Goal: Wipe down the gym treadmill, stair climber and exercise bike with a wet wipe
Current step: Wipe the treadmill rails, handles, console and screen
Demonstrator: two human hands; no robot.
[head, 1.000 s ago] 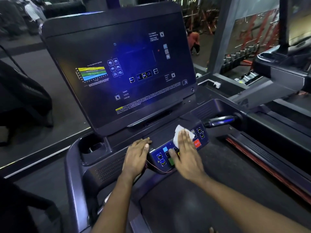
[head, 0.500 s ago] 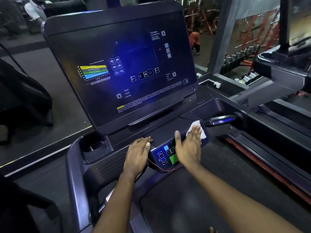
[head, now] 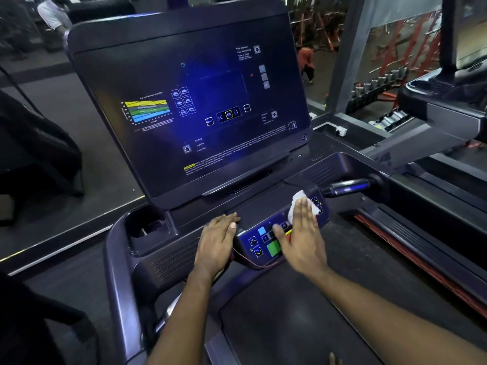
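**Wiping the treadmill's keys with a flat hand**

The person stands on the treadmill point(head: 118, 272), working on the button panel point(head: 259, 242) below the screen point(head: 189, 106). The right hand point(head: 303, 241) lies flat across the right half of the button panel, fingers straight and together, pressing the wet wipe point(head: 297, 198) against the panel's far right end. Only the wipe's bunched white edges show past the fingertips. The left hand point(head: 216, 241) rests palm down, fingers relaxed, just left of the button panel, and holds nothing.

To do this step well, the pressure should probably stay light and even, since a hard press could trigger a key such as the green key point(head: 274, 247) near the panel's middle. Spreading the bunched wipe would likely cover more surface per pass. Overlapping strokes towards the panel's left end would reach the uncovered keys, and the grip point(head: 347, 187), just right of the button panel, seems a sensible next surface.
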